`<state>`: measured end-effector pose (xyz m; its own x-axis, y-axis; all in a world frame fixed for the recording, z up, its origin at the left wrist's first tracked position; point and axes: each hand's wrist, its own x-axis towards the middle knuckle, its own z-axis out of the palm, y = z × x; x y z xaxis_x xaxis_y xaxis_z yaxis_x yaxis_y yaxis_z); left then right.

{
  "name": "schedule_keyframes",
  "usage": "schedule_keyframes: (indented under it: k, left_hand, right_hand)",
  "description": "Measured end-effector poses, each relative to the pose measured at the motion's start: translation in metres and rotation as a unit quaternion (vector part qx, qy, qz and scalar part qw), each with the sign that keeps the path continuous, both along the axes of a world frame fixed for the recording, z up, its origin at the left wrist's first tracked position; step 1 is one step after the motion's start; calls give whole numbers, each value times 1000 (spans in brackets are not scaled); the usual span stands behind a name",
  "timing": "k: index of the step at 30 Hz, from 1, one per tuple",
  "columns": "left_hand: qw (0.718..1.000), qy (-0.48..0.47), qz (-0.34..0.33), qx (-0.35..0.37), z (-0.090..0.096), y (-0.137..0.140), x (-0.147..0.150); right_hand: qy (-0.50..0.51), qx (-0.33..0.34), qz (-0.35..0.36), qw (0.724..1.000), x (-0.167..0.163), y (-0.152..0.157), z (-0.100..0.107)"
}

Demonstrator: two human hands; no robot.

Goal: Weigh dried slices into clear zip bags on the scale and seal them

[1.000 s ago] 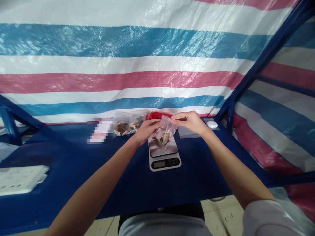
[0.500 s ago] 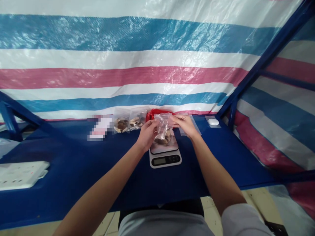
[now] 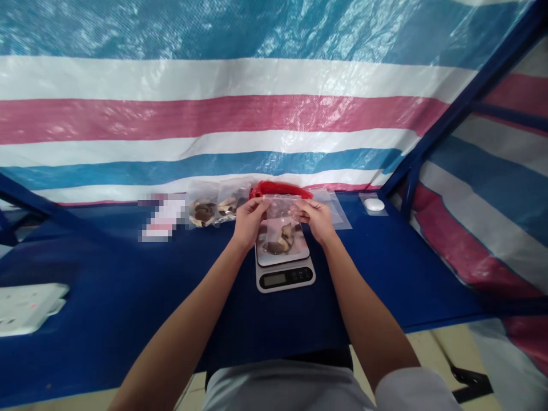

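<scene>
A: Your left hand (image 3: 250, 222) is pinching the upper left corner of a clear plastic bag (image 3: 280, 228), thumb and fingers together on the film.

B: And your right hand (image 3: 319, 220) has the opposite upper corner, in much the same pinch. You've got the top edge of the bag stretched between the two.

A: Where is the bag, though?

B: In front of you, over the plate of the white scale (image 3: 286, 278). Its lower part hangs or lies there; I can't tell whether it presses on the plate. The brown, curled pieces (image 3: 280, 242) inside sit toward the bottom.

A: The scale's dark display panel faces you, but you couldn't get a figure from this view; it's too small to read.

B: Just behind your hands is something red and crumpled (image 3: 280, 188). To your left, a filled bag (image 3: 203, 210) stands beside a second filled bag (image 3: 231, 202), both with similar pieces in them.

A: On your right, flat clear plastic (image 3: 341, 214) lies near your right hand, and farther along there's a white rounded object (image 3: 374, 204) on a small clear sheet.

B: All of that is on your blue table (image 3: 128, 297), with a white power strip (image 3: 29, 308) at the far left, well apart from your hands.
</scene>
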<state>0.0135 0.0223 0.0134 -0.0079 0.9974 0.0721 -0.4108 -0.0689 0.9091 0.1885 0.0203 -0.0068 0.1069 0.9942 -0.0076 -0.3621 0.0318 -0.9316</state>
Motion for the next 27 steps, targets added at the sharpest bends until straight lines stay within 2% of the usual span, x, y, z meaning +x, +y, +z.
schedule_keyframes:
  k: [8,12,18,22,27]
  left_hand:
    - [999,21,10,27,-12,-7,-10]
    - [999,52,-8,11,-19,-6,-19]
    - [999,34,5,-4,-31,-3,-25]
    - [999,45,28,3,-27,-6,-24]
    - [996,69,49,15,-19,-9,-24]
  right_hand:
    - [-5,-18,1,1000,-7,-6,-2]
    - [-24,-33,-21,999,-9,-8,1]
    - [-62,-26,-18,998,-8,-9,-3]
    - [-63,-23,-30,997,-8,-10,-4]
    - [-72,-53,-40,995,-12,-12,-1]
